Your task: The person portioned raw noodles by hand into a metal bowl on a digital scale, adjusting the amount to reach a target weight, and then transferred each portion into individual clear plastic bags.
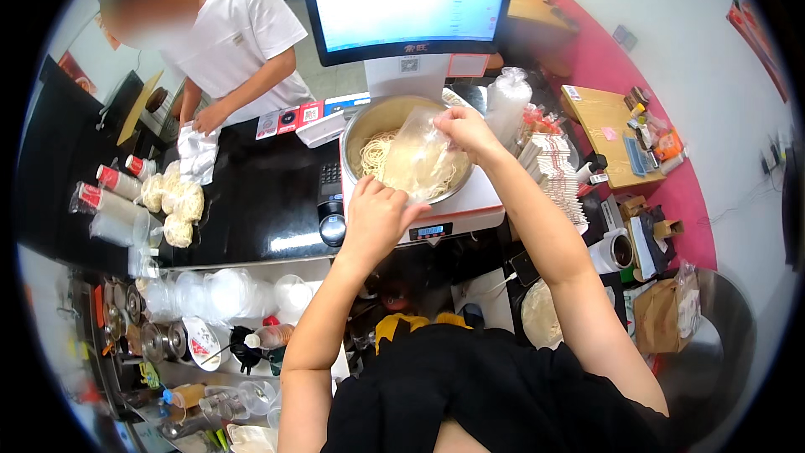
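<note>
A wide metal bowl (354, 114) with pale noodles (376, 152) in it stands on a white and red electronic scale (462, 217) with a lit display. My right hand (464, 132) pinches the upper edge of a clear plastic bag (412, 157), which hangs over the noodles inside the bowl. At the bowl's near left rim is my left hand (377, 214), its fingers bent by the bag's lower edge; whether they grip the bag cannot be told.
Beyond the bowl rises a monitor (409, 3). Across the black counter (264, 201), a person (239, 44) handles a white bag (198, 154) beside bagged noodles (179, 201). Stacked paper packets (556, 176) lie right of the scale, a card terminal (331, 185) left. Plastic containers (229, 296) fill a lower shelf.
</note>
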The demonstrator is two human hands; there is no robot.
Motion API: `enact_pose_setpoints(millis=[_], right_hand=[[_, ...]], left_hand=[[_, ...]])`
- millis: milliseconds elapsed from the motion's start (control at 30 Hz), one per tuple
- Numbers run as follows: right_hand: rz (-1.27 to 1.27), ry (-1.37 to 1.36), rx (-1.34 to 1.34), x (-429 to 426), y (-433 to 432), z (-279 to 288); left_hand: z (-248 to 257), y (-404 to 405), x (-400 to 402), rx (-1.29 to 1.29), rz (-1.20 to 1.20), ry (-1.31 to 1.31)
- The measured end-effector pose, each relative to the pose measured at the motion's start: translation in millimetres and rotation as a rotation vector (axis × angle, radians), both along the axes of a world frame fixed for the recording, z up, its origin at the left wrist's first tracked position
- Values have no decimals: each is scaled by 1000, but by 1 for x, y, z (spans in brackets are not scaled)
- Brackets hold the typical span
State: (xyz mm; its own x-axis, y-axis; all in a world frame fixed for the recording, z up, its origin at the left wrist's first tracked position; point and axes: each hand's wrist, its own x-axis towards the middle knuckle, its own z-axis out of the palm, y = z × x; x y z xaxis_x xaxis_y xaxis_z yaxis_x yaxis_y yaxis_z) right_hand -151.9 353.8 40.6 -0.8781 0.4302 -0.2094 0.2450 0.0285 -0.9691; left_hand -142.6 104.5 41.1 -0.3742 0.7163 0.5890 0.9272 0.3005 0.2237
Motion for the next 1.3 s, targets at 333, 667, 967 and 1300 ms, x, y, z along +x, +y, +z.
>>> enact_pose_setpoints(millis=[333, 667, 967, 1300], right_hand=[[265, 151, -252, 43, -25, 60], [263, 469, -140, 56, -38, 59], [181, 593, -1150, 72, -22, 41], [568, 693, -647, 84, 2, 114]], left_hand=[[21, 10, -21, 76, 421, -275], [10, 19, -33, 567, 344, -745], [30, -15, -39, 1273, -889, -2027], [93, -32, -44, 82, -531, -1264]])
